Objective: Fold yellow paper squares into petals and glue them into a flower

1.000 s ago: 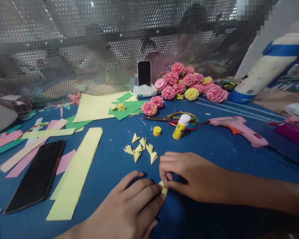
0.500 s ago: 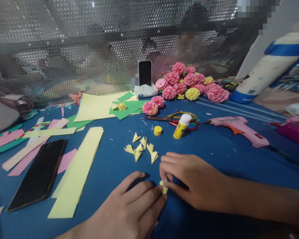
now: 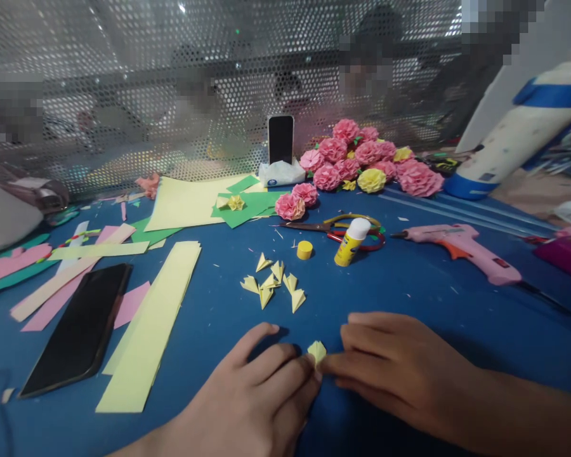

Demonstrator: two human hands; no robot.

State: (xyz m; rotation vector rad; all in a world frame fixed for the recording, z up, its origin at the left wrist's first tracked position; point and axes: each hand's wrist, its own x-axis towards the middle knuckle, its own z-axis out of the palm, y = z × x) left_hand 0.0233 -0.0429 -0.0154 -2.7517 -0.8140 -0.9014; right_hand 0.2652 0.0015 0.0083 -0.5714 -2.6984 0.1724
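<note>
A small folded yellow paper piece [image 3: 317,350] lies on the blue table between my hands. My left hand [image 3: 266,387] is closed at its lower edge, pinching it with the fingertips while the index finger stretches away. From the right, my right hand [image 3: 400,368] reaches in with its fingers extended; one fingertip touches the paper and the others stay apart from it. Just beyond sits a loose cluster of folded yellow paper points [image 3: 271,280]. A glue stick [image 3: 351,242] stands uncapped behind my right hand, with its yellow cap [image 3: 304,250] nearby.
Left of my hands are yellow paper strips [image 3: 147,330] and a black phone [image 3: 78,330]. Scissors [image 3: 333,226], a pink glue gun [image 3: 464,246] and a bottle [image 3: 518,130] are to the right. Paper flowers [image 3: 347,158] and an upright phone [image 3: 281,139] stand before a perforated metal screen [image 3: 124,127].
My right hand has shifted right and loosened from the paper, its fingers straightening. More of the folded piece shows. My left hand stays on it, and the view has turned slightly.
</note>
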